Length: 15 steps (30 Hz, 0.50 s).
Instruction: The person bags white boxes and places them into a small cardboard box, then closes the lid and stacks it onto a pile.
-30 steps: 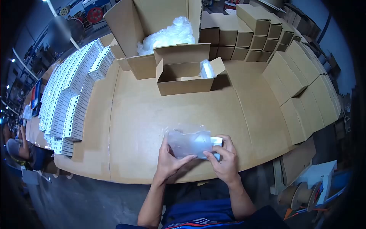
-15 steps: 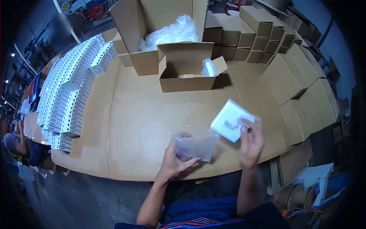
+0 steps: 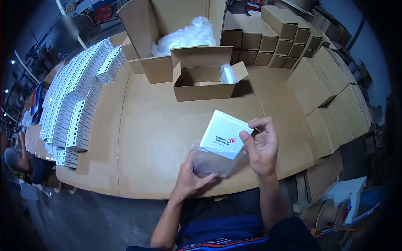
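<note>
A white box [image 3: 226,133] printed "Telkom Indonesia" tilts over the table, its lower edge at the mouth of a clear plastic bag [image 3: 215,163]. My right hand [image 3: 264,144] pinches the box by its right corner between thumb and fingers. Around the left side of the bag curls my left hand [image 3: 193,175], thumb along the bottom and fingers behind, spreading it wide. Beyond both hands, an open cardboard carton [image 3: 204,93] holds a wrapped white item [image 3: 228,74] at its right end.
Stacked white boxes [image 3: 79,100] line the table's left side. A large carton [image 3: 157,71] with bubble wrap [image 3: 186,37] stands at the back. Brown cartons [image 3: 318,83] are piled right and back right. A person [image 3: 21,157] sits far left; cable spools [image 3: 324,215] stand lower right.
My right hand has brought the white box leftward, from beside the bag to its mouth. My left hand stays in place with the bag.
</note>
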Each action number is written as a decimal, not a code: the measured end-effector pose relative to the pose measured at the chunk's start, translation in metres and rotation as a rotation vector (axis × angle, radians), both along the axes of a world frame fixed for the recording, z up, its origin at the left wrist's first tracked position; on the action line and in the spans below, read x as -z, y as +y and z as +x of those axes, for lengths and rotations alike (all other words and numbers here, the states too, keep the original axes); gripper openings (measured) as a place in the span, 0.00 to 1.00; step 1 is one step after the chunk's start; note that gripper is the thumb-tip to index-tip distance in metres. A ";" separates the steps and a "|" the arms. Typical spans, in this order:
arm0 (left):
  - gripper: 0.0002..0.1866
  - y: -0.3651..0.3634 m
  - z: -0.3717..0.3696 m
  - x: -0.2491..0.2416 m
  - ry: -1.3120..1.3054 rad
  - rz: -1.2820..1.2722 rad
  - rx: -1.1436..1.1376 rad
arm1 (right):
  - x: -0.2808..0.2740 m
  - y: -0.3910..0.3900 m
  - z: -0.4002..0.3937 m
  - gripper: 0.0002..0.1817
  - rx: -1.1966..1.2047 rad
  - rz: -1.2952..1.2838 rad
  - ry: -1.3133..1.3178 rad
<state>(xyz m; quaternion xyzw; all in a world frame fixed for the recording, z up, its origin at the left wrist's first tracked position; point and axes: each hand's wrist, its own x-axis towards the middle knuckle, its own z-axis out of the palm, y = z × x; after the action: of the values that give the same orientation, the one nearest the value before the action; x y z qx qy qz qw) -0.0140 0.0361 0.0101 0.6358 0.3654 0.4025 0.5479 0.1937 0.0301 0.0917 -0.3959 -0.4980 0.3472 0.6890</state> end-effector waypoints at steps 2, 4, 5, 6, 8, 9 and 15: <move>0.39 0.000 0.001 -0.004 -0.005 -0.034 0.021 | 0.003 0.001 0.005 0.14 0.002 -0.024 -0.050; 0.39 -0.001 0.003 -0.003 -0.017 -0.052 0.037 | 0.008 0.003 0.006 0.13 -0.027 -0.067 -0.082; 0.40 -0.001 0.003 0.000 -0.025 -0.052 0.041 | 0.011 0.004 0.006 0.13 -0.042 -0.088 -0.097; 0.41 0.000 0.003 0.002 -0.033 -0.051 0.045 | 0.013 0.006 0.004 0.11 -0.036 -0.085 -0.100; 0.43 0.000 0.003 0.001 -0.093 -0.069 0.044 | 0.014 0.009 0.004 0.11 -0.041 -0.170 -0.160; 0.43 -0.001 0.003 -0.001 -0.122 -0.078 0.046 | 0.015 0.010 0.004 0.10 -0.042 -0.213 -0.189; 0.22 -0.009 0.005 0.013 -0.332 -0.385 -0.057 | 0.036 0.015 0.004 0.14 -0.153 -0.388 -0.086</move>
<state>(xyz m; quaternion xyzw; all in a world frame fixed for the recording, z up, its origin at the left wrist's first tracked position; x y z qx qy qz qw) -0.0089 0.0267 -0.0025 0.4342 0.3581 0.4397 0.7000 0.1977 0.0451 0.0558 -0.4967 -0.4794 0.4707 0.5494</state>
